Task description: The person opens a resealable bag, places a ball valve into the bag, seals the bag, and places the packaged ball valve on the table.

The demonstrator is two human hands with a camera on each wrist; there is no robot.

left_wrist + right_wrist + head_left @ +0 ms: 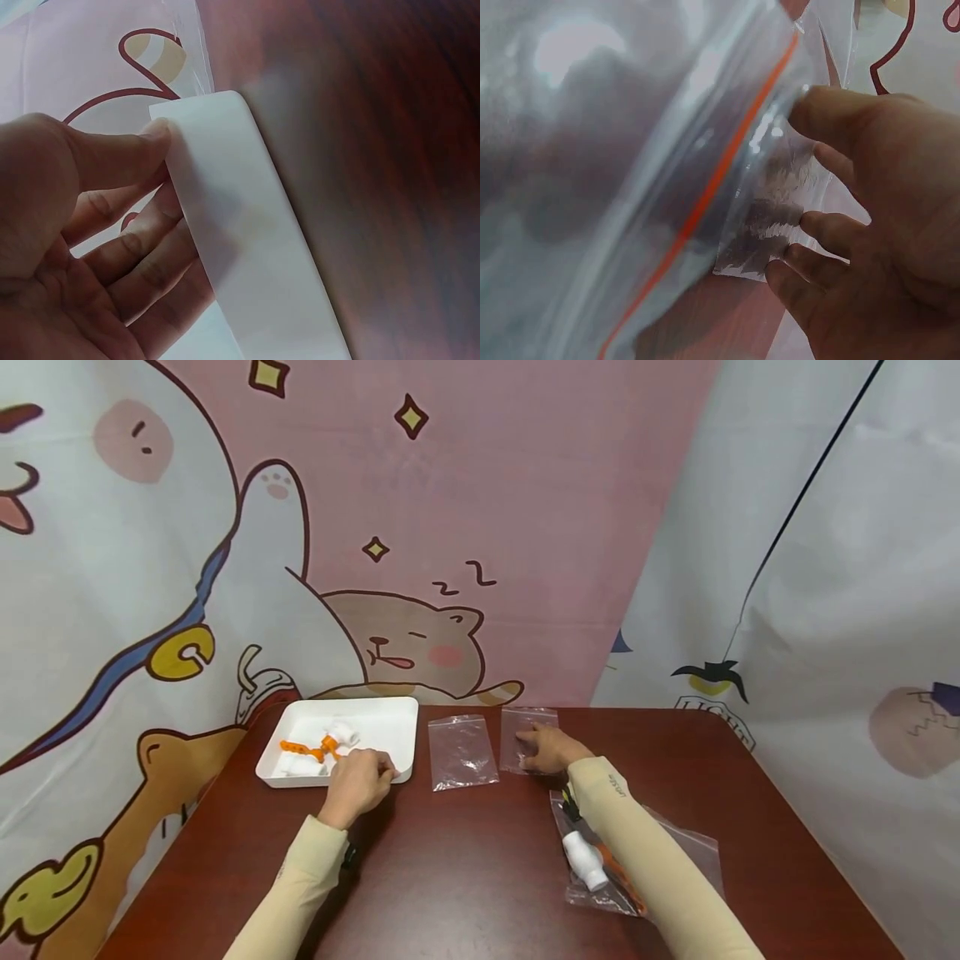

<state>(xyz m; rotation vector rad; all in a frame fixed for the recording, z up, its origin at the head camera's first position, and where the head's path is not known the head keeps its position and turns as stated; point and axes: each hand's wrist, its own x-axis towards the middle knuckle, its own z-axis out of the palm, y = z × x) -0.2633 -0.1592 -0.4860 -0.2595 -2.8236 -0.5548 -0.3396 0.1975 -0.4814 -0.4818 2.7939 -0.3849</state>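
Observation:
My left hand [358,785] is at the near right part of a white tray [405,718]. In the left wrist view, its thumb lies on the rim and its curled fingers reach behind the wall, so it pinches the tray edge. Orange parts [302,749] and white parts [343,732] lie inside the tray. My right hand [553,749] rests on a small clear zip bag [511,752], its fingers loosely extended over the plastic in the right wrist view. Left of it, a second clear zip bag [462,756] lies flat.
Under my right forearm lies a larger zip bag [697,856] holding a white bottle-shaped part [585,860] and an orange piece [622,877]. Its orange-striped seal [712,180] crosses the right wrist view. A printed cloth [562,527] hangs behind the dark table [465,868].

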